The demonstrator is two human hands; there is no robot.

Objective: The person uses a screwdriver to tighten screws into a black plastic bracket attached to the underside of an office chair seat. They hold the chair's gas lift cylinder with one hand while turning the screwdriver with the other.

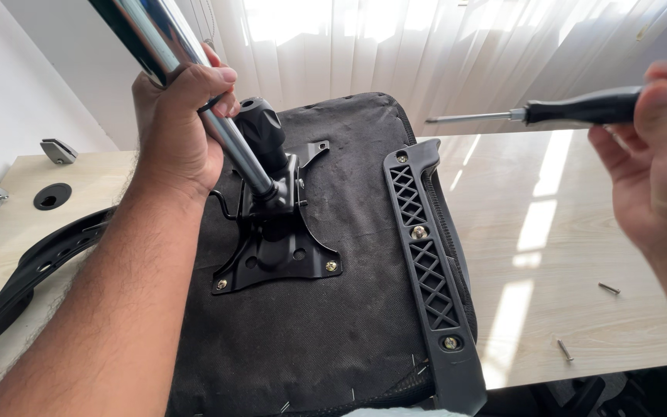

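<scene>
An upturned black office chair seat [349, 309] lies on a light wooden desk [573, 232]. A black metal mechanism plate [275, 259] is bolted to its underside, with a black knob [260, 127] beside it. My left hand [183, 123] is wrapped around a chrome gas cylinder [156, 38] that stands tilted in the plate. My right hand [658, 166], up at the right, holds a black-handled screwdriver [573, 108] level, its tip pointing left, apart from the seat. A black armrest bracket [426, 255] is screwed along the seat's right edge.
Two loose screws [608, 288] [564, 349] lie on the desk at the right. A second armrest [32, 270] sticks out at the seat's left. A round cable hole [52, 196] and a metal clip [58, 150] are at the far left. White curtains hang behind.
</scene>
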